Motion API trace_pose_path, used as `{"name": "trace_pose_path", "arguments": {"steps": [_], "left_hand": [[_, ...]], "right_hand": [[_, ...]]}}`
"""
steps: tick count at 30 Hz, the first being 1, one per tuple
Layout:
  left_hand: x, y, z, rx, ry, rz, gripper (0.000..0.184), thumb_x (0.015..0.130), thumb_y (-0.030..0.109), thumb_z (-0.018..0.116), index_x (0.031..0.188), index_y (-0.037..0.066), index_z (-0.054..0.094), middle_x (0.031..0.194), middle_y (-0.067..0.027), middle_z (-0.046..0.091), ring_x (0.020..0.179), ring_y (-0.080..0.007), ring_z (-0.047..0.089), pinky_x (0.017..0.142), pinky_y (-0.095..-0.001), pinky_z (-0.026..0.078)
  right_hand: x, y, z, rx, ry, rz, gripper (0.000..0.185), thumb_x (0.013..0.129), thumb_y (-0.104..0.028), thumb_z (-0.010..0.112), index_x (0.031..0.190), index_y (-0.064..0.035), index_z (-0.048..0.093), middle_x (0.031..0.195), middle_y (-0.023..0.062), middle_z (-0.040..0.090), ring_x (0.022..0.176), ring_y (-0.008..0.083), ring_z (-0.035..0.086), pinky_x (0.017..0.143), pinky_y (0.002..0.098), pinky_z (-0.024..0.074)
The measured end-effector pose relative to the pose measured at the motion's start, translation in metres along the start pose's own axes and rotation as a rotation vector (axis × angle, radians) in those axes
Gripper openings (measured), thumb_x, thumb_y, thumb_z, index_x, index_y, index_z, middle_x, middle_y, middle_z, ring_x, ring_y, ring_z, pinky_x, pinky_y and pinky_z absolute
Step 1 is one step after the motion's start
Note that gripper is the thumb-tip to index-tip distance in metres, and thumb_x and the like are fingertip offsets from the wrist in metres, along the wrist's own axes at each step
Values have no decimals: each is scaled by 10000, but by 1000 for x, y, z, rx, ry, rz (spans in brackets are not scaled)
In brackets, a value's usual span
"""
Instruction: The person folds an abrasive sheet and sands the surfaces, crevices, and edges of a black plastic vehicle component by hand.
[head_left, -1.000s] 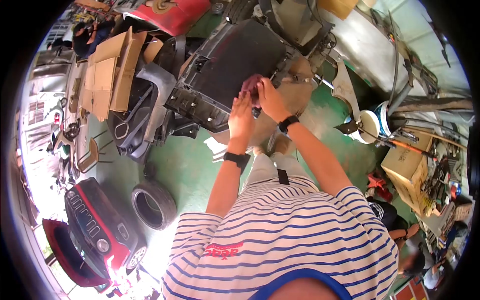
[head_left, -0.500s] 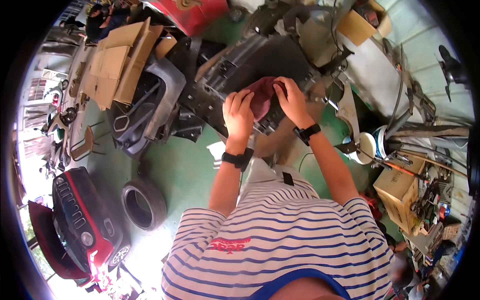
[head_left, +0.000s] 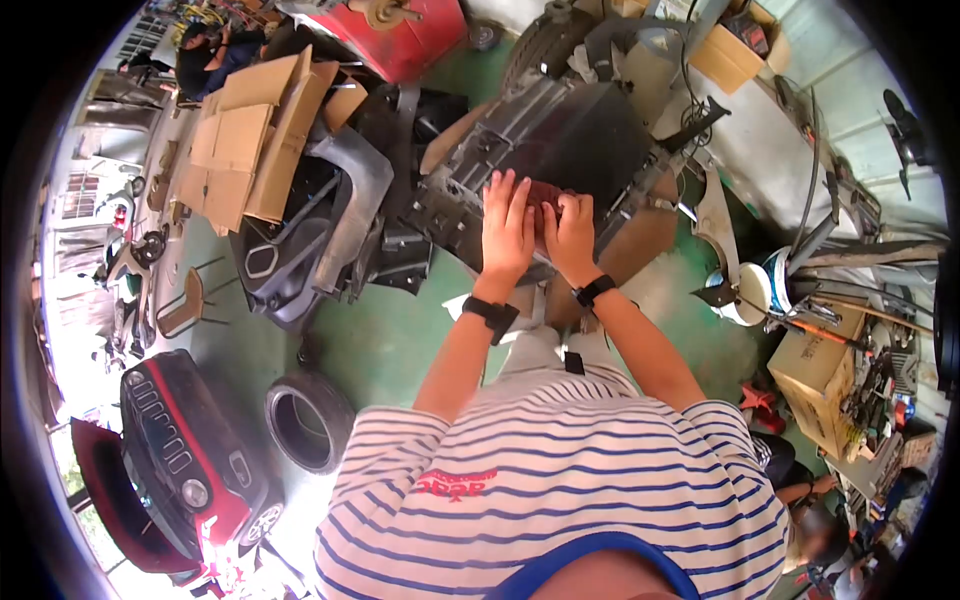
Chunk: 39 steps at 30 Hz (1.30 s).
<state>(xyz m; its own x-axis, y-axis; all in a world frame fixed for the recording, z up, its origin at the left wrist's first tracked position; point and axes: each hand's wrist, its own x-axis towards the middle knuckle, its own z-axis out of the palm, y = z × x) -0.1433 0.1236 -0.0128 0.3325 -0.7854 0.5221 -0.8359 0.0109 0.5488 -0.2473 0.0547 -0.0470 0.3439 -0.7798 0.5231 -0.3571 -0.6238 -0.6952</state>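
Note:
A dark red cloth (head_left: 546,196) is bunched up between my two hands, over a black, flat rectangular car part with a ribbed frame (head_left: 590,130). My left hand (head_left: 508,228) is on the cloth's left side, its fingers long and fairly straight, the thumb hidden. On the right side, the curled fingers of my right hand (head_left: 571,236) grip the cloth. Much of the cloth is covered by the fingers, and whether it touches the black part I cannot tell. Each wrist wears a black band.
Folded cardboard (head_left: 228,150) lies over dark car body panels at the left. A loose tyre (head_left: 308,422) and a dark red-trimmed car front (head_left: 170,430) are lower left. On the right are a white bucket (head_left: 755,292) and a cardboard box (head_left: 815,370). People are at upper left and lower right.
My hands have come closer together and slightly lower, and the cloth spread between them is now bunched small. The whole view has shifted a little to the right and down.

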Motion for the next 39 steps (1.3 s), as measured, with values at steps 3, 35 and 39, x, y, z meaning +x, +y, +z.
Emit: {"name": "trace_pose_path", "arguments": {"steps": [3,35,39], "left_hand": [[-25,2,14,111,-21,-27,467,900,103,508,1358,30,453,1470,-222,320,1376,-422,265,1131,-532,203],[-17,85,144,644,-207,-117,547,895,169,476,1433,211,382,1510,78,329,1398,-123,293,1163,-325,240],[-53,81,150,556,-211,-45,520,857,133,512,1370,209,470,1468,68,402,1268,-132,444,1015,-309,404]], "right_hand": [[-24,-1,-2,-8,-2,23,226,867,-162,638,992,-22,511,919,179,477,853,356,502,734,427,436],[39,206,-46,187,-360,-379,234,876,-162,618,1038,-62,482,1025,205,487,961,394,484,827,476,410],[26,196,-79,88,-616,-388,248,854,-145,645,1066,-83,532,980,182,505,931,376,502,815,465,415]]}}
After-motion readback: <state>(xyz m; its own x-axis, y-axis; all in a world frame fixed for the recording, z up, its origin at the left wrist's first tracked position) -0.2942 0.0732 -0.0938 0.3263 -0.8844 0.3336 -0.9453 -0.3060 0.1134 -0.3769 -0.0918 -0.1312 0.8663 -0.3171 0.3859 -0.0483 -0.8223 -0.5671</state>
